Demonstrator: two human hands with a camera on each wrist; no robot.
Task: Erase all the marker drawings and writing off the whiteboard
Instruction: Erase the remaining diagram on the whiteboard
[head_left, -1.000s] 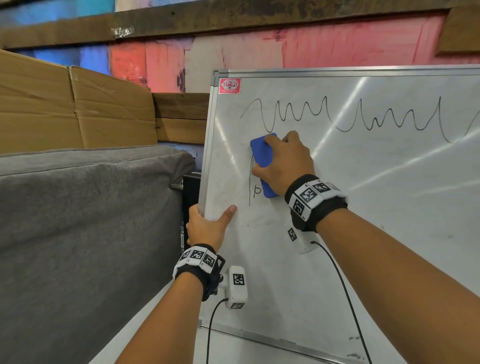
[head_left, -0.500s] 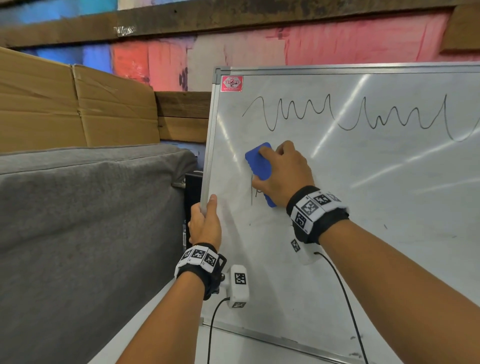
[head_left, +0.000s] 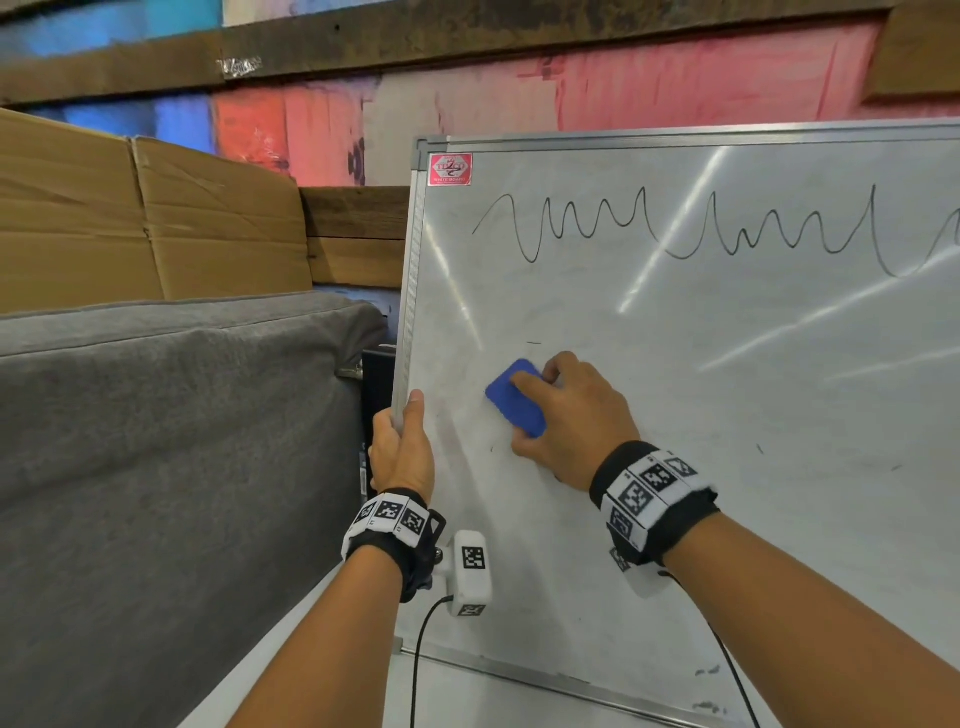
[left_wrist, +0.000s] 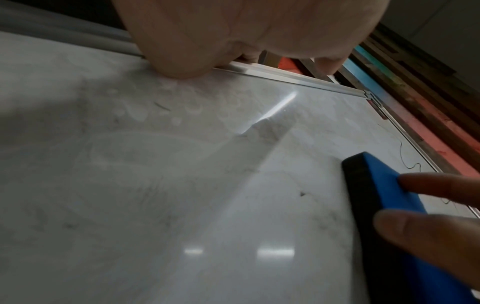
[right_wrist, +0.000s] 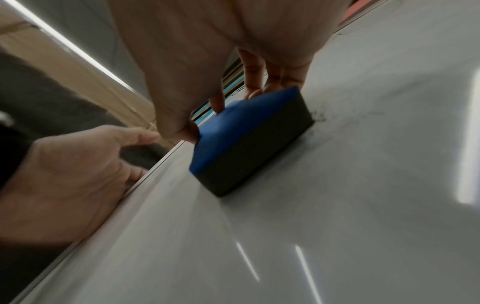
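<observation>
Left hand: the left hand is gripping the whiteboard's left frame edge, thumb lying up the front of the rail and fingers curling round behind it.
Right hand: the right hand is pinching the eraser between thumb and fingers, holding its dark felt face flat against the board.
Eraser: the blue block is sitting tilted on the lower left part of the board, just right of the left hand and apart from it.
Whiteboard: the whiteboard is standing nearly upright, leaning a little; the surface around the eraser is showing grey smears and a few small dark specks.
Marker line: a black wavy line is running across the upper part of the board, well above the eraser, and passing out of view at the right.
Sticker: a red sticker is sitting in the top left corner.
Behind: a grey cushion and cardboard are standing left of the board, before a painted wall.
</observation>
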